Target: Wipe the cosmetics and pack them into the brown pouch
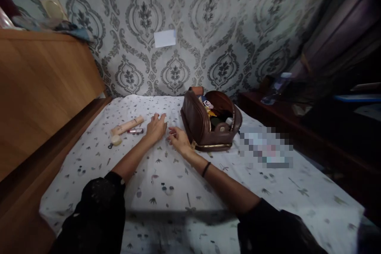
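My left hand point(156, 128) rests on the patterned white cloth with its fingers spread and holds nothing. Just to its left lie a small lip gloss tube point(135, 131), a long beige tube point(126, 125) and a round cream-coloured item point(116, 140) with a dark loop. My right hand point(179, 140) is beside the bag, fingers loosely curled and apart, with no object visible in it. A brown leather cosmetic bag point(195, 121) stands unzipped just right of that hand. Several small items show inside, among them a yellow packet point(211, 112); the rest is hard to make out.
A wooden cabinet point(44, 87) borders the left side and a papered wall point(175, 8) the back. On a dark ledge at the right stands a clear plastic bottle point(276, 87). A blurred-out patch point(268, 147) covers something on the cloth right of the bag.
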Tool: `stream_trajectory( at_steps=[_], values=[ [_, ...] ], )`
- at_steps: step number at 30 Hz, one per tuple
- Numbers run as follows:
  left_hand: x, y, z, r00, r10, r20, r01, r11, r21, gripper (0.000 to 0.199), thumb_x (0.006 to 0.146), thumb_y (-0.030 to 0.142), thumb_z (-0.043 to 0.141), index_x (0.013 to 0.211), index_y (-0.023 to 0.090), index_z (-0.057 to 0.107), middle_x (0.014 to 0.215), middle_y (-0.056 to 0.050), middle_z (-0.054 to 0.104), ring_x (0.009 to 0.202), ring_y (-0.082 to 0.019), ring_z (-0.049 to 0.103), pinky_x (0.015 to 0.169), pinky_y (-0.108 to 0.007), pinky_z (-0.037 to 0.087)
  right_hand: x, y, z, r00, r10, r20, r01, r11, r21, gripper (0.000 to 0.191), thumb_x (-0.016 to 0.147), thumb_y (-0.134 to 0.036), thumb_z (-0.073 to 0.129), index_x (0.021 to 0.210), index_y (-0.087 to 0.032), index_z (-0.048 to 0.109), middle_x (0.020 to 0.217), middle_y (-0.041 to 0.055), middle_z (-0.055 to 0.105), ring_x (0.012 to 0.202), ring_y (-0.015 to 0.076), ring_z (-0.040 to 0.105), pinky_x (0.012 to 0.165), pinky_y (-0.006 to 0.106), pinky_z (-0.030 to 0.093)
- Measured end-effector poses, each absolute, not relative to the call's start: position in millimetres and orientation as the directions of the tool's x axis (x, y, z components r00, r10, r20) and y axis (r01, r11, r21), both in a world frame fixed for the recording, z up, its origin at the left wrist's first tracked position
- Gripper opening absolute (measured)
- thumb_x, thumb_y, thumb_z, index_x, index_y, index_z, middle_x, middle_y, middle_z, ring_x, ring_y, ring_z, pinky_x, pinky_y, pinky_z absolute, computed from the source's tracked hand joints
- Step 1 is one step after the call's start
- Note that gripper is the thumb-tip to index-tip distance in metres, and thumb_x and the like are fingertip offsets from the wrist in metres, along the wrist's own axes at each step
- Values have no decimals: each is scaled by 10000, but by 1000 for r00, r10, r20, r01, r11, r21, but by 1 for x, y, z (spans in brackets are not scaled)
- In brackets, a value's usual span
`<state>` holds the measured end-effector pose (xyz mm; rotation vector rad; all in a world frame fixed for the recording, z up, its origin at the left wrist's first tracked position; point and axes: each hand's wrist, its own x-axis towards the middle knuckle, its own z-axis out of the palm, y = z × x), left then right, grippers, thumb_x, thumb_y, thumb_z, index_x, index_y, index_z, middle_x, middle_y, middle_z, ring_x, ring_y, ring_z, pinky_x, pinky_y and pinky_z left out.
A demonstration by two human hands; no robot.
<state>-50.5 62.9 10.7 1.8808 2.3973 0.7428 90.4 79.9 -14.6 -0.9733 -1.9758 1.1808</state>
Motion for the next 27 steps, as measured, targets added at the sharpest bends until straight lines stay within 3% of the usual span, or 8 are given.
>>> stream_trajectory(
  at_steps=[3, 7, 11, 16, 20, 24, 27],
  values=[
    [-56, 80, 1, -303, 930, 207, 909, 216, 356, 525, 890, 294, 533, 1397, 166, 485, 1410, -195, 516, 1272, -350, 509, 961, -436, 453, 88, 80, -25, -489, 855, 174, 291, 348, -891, 395, 814, -62, 477, 1191, -123, 579, 1019, 86, 656, 701, 122, 638, 644, 258, 524],
    [-65, 88, -7, -263, 948, 178, 915, 187, 358, 526, 788, 257, 627, 1305, 183, 560, 1300, -149, 607, 1223, -328, 557, 942, -397, 467, 92, 77, -35, -485, 848, 216, 299, 392, -870, 386, 813, -74, 520, 1190, -122, 592, 1000, 78, 655, 721, 135, 629, 681, 268, 522],
    [-68, 85, -8, -254, 934, 251, 911, 145, 386, 477, 744, 224, 640, 1218, 199, 593, 1169, -101, 611, 1087, -274, 619, 879, -351, 483, 93, 76, -36, -473, 844, 254, 308, 429, -849, 404, 800, -68, 537, 1191, -145, 605, 1013, 75, 656, 761, 150, 620, 744, 293, 523],
    [-68, 74, 4, -285, 865, 413, 888, 76, 454, 138, 830, 272, 503, 893, 190, 595, 930, -64, 594, 939, -237, 608, 875, -355, 470, 92, 70, -29, -498, 821, 280, 285, 460, -841, 436, 789, -128, 624, 1225, -134, 606, 1065, 98, 663, 800, 166, 621, 792, 312, 514],
    [-63, 55, 16, -293, 818, 495, 859, -3, 512, 244, 875, 404, 430, 730, 222, 504, 708, -9, 550, 747, -205, 564, 736, -314, 455, 93, 63, -22, -596, 747, 295, 226, 508, -831, 435, 796, -229, 706, 1215, -160, 613, 986, 59, 672, 823, 173, 624, 790, 293, 493],
    [-59, 34, 22, -315, 793, 521, 815, -56, 577, 275, 863, 463, 426, 772, 221, 521, 590, 40, 481, 578, -163, 484, 588, -272, 397, 96, 58, -17, -660, 694, 287, 268, 574, -774, 232, 762, -247, 763, 961, -187, 659, 848, -4, 627, 771, 149, 567, 706, 247, 423],
    [-57, 24, 26, -412, 807, 423, 648, -66, 758, 302, 757, 499, 559, 814, 203, 569, 601, 46, 518, 531, -137, 468, 523, -250, 377, 99, 55, -15, -692, 661, 291, 257, 602, -756, 164, 769, -238, 760, 868, -193, 638, 776, -32, 587, 706, 127, 514, 644, 227, 368]
  ],
)
